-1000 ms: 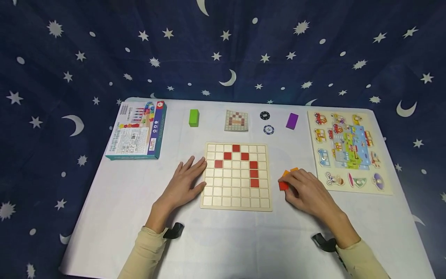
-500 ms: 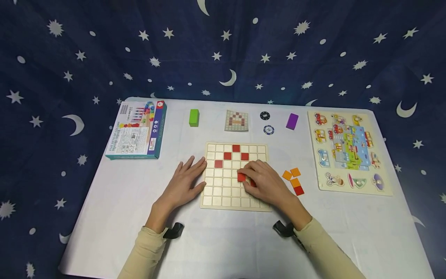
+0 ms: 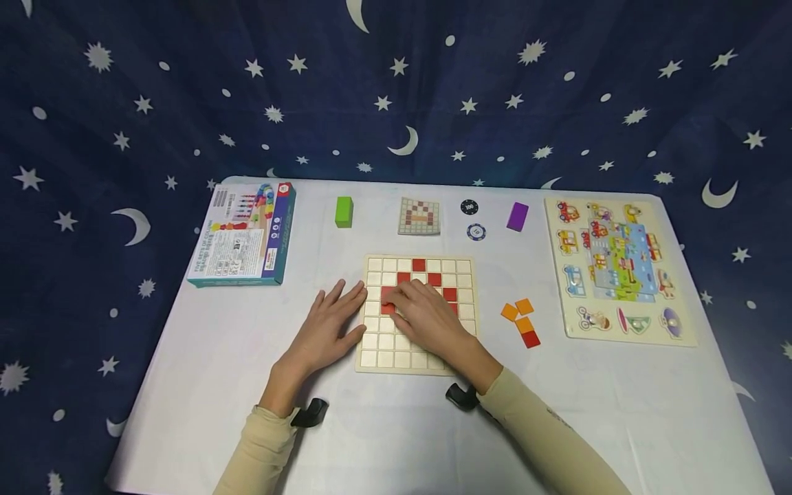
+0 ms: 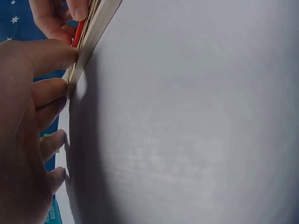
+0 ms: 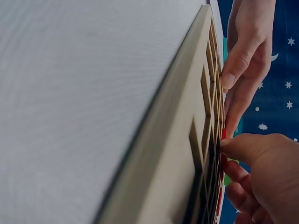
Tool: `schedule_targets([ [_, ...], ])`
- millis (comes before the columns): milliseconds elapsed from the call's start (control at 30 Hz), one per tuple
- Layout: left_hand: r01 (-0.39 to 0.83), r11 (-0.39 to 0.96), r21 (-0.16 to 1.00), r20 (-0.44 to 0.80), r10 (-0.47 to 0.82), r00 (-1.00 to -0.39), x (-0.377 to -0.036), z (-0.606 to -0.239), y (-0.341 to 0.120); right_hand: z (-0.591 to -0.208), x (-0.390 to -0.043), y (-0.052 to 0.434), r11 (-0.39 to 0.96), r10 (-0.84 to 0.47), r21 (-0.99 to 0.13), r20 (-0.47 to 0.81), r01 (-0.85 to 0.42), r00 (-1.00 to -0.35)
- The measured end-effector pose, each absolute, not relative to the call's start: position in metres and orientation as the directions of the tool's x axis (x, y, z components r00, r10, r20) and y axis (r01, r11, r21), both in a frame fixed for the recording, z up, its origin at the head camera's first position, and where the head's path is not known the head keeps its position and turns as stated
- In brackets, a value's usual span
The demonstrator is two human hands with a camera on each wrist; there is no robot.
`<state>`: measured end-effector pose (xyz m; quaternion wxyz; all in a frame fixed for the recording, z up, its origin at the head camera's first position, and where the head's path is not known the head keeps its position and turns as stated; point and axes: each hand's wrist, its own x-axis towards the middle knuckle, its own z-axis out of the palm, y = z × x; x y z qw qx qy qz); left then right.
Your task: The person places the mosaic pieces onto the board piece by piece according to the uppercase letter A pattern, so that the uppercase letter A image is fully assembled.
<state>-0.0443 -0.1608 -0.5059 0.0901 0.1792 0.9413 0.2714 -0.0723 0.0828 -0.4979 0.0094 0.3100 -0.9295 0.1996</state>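
A wooden grid board (image 3: 369, 359) lies in the middle of the table, with several red tiles (image 3: 449, 294) set in its squares. My right hand (image 3: 430, 320) reaches over the board and pinches a red square tile (image 3: 387, 309) at its left part, just below another red tile. In the right wrist view, thumb and fingertips meet at that tile (image 5: 224, 135), low against the grid. My left hand (image 3: 324, 326) lies flat with spread fingers, its fingertips and thumb touching the board's left edge. The right hand covers some central squares.
Right of the board lie several orange tiles (image 3: 524, 324) and a red tile (image 3: 530, 339). Behind it stand a pattern card (image 3: 419, 216), a green block (image 3: 344, 212), two chips (image 3: 476, 232) and a purple block (image 3: 518, 216). A box (image 3: 238, 234) and picture puzzle (image 3: 578, 271) flank them.
My right hand has picked up a red tile from the loose pile and carried it left across the board to its left side. The left hand has stayed at the board's edge.
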Motion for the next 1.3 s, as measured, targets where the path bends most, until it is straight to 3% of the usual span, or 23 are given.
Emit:
schedule_targets([
  [667, 0.296, 0.781, 0.550, -0.060, 0.390, -0.919, -0.045, -0.509, -0.162, -0.499, -0.060, 0.109, 0.706, -0.574, -0.405, 0.154, -0.581, -0.804],
  [1000, 0.295, 0.781, 0.550, -0.067, 0.394, -0.917, -0.045, -0.510, -0.161, -0.499, -0.024, 0.202, 0.797, -0.262, -0.489, 0.246, -0.353, -0.933],
  [1300, 0.300, 0.772, 0.561, -0.052, 0.395, -0.917, -0.045, -0.512, -0.163, -0.507, 0.019, 0.267, 0.892, 0.014, -0.437, 0.283, -0.116, -0.959],
])
